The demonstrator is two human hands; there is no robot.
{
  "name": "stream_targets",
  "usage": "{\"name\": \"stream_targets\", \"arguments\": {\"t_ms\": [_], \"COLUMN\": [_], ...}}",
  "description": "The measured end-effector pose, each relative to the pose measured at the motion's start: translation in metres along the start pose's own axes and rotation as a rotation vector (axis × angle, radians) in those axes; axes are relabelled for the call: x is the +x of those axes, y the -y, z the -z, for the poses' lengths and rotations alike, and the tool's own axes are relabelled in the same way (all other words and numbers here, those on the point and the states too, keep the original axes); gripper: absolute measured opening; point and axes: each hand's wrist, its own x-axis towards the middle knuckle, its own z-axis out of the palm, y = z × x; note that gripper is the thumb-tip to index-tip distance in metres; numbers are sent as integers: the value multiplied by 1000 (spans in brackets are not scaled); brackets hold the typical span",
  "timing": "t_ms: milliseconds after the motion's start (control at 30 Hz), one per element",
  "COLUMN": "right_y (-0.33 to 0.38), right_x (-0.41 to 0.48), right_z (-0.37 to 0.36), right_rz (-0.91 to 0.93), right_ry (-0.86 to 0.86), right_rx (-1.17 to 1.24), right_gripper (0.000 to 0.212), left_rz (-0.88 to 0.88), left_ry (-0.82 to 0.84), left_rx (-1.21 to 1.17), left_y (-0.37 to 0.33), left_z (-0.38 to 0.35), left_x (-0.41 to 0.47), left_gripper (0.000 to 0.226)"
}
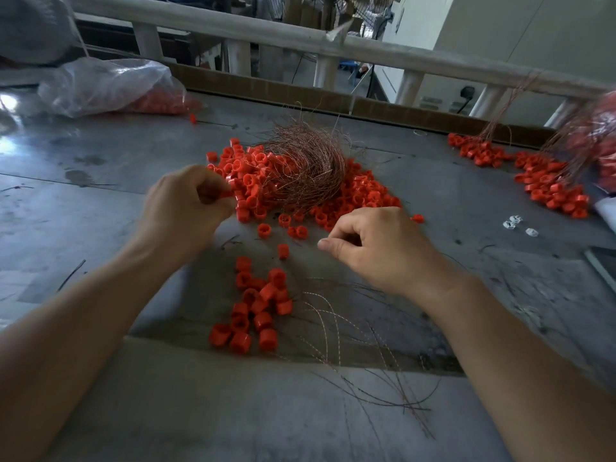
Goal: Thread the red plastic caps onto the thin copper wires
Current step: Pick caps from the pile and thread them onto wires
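Red caps (360, 195) lie heaped at the middle of the grey desk (100, 181), spreading toward its far edge, and a tangled nest of copper wires (306, 161) sits on top of the heap. Beyond the far edge runs a pale railing (233, 28), with a cardboard strip (266, 85) along the edge itself. At the far left corner a clear bag (110, 85) slumps on the desk with more red pieces showing through it. Toward the far right corner a second spread of caps, the right heap (546, 185), has wires rising from it; a blurred red bundle (596, 145) sits at the right edge. The left hand (183, 205) is at the left side of the middle heap, its grip curled in and pinching a cap (224, 194) between thumb and fingers. The right hand (383, 251) is just on the near side of the heap, its grip pressed together at thumb and forefinger, the other fingers curled; whether a wire lies in that pinch cannot be told. Between the forearms, nearer the near edge, a small cluster (256, 308) of caps lies, and loose strands (336, 315) fan out from it toward the near right. A few white bits (516, 223) lie by the right edge, and a stray (192, 118) red piece lies just beside the bag.
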Motion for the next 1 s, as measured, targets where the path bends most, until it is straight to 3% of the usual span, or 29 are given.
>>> {"name": "stream_targets", "arguments": {"t_ms": [100,233,500,867,1000], "right_y": [-7,-12,-11,-20,-19], "right_x": [3,9,18,25,26], "right_z": [-2,-9,-23,-30,-30], "right_rz": [-17,-26,6,-38,-43], "right_ry": [-51,-75,-23,-30,15], "right_rx": [-46,-107,47,237,287], "right_gripper": [17,27,53,51,54], "left_rz": [-140,-283,-300,-310,-340], "left_ry": [121,283,317,354,361], "left_rx": [-238,-253,-273,-315,-293], "left_y": [-18,-27,-25,-24,-22], "left_z": [5,1,-2,-2,-5], "left_x": [-16,-28,-27,-28,-27], "left_gripper": [26,24,19,16,27]}}
